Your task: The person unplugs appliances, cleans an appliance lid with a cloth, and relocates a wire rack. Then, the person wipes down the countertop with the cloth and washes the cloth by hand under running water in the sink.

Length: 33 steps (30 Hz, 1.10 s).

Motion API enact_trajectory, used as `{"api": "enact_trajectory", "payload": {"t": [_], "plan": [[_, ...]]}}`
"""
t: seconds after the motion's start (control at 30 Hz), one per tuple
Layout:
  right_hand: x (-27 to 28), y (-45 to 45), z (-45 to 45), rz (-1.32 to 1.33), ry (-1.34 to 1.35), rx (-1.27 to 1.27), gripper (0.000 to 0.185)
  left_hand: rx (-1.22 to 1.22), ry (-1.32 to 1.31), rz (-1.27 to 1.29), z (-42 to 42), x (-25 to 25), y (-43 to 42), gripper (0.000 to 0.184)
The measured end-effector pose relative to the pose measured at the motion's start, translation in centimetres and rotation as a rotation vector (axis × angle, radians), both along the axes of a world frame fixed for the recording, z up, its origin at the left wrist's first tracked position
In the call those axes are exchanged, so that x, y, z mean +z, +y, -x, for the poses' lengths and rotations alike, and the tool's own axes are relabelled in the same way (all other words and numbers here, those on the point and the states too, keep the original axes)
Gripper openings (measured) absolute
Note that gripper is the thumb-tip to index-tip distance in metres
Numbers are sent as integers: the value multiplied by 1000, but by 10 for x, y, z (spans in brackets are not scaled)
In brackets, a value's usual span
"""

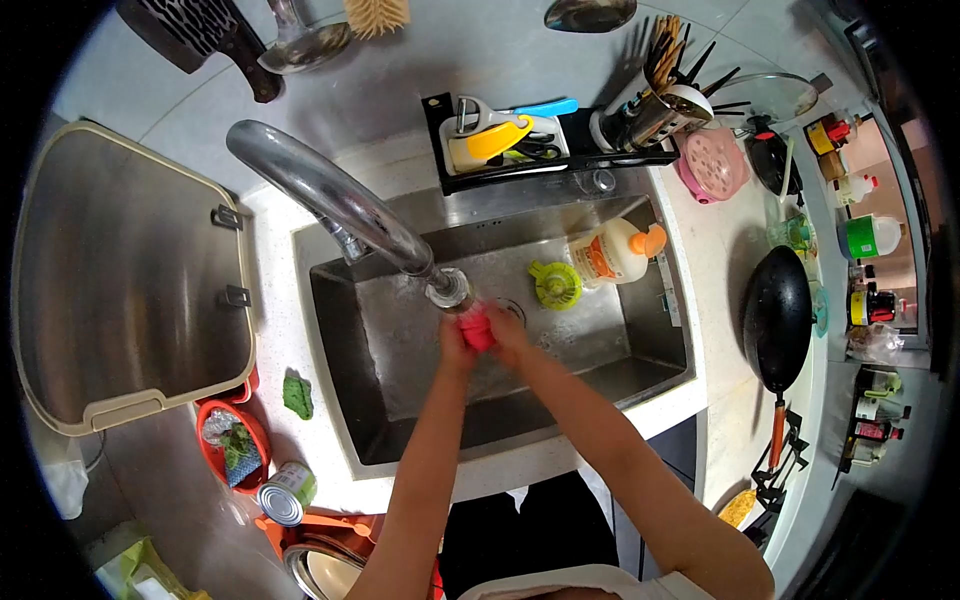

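A bright pinkish-red object (477,330), soft-looking and blurred, is held between my two hands just below the faucet's mouth (452,288). I cannot make out its kind. My left hand (456,342) is closed on its left side, and my right hand (509,334) is closed on its right side. Both hands are over the steel sink (400,375). Beyond my right hand, a yellow-green plastic strainer-like piece (556,285) lies on the sink floor. Beside it, a bottle with an orange pump (608,252) leans in the back right corner.
The curved faucet (330,190) arches over from the back left. Behind the sink stands a black rack (560,165) with peelers and chopsticks. A green scrap of sponge (297,396) and a can (287,493) sit at left. A wok (778,315) is on the right.
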State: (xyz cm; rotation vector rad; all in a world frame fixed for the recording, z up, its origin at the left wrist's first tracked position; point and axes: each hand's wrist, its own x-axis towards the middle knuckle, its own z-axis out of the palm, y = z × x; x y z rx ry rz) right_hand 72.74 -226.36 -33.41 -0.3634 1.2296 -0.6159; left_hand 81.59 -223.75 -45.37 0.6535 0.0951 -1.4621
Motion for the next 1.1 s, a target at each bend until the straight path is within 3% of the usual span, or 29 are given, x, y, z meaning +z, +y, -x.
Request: {"api": "enact_trajectory", "payload": {"t": [0.07, 0.1, 0.17, 0.23, 0.27, 0.4, 0.53, 0.63, 0.83, 0.93, 1.0, 1.07, 1.1], "plan": [[29, -8, -1, -44, 53, -2, 42, 44, -251, -102, 3, 1, -1, 21], [18, -9, 0, -117, -108, 0, 44, 72, -426, -152, 6, 6, -1, 16], [-18, -9, 0, -267, -436, 6, 49, 71, -822, -154, 13, 40, 2, 13], [-33, -20, 3, -318, -429, 28, 51, 0, -1265, -37, 22, 113, 5, 18], [-38, -25, 4, -341, -425, 40, 52, 21, -1281, -42, 25, 111, 5, 22], [-63, -14, 4, -308, -816, 34, 43, 111, -1368, 6, 23, 85, 6, 35], [-67, -5, -4, -329, -703, -44, 39, 179, -1590, 100, 16, 81, 1, 37], [-74, -4, -12, -293, -514, -127, 37, 35, -1628, 56, 15, 92, -4, 18], [-88, -3, -21, -108, -133, -162, 32, -45, -1241, -149, 18, 97, -5, 17], [-102, -2, -10, 124, 298, 113, 28, 148, -680, -127, 16, 41, -5, 17], [-60, -6, -2, 14, 189, 75, 28, 117, -616, -79, -13, -45, 0, 23], [-2, -14, 9, -253, -52, -64, 29, -35, -754, -101, -22, -54, 8, 26], [-9, -14, 19, -178, -92, 27, 30, -177, -923, -145, -23, -23, 12, 27]]}}
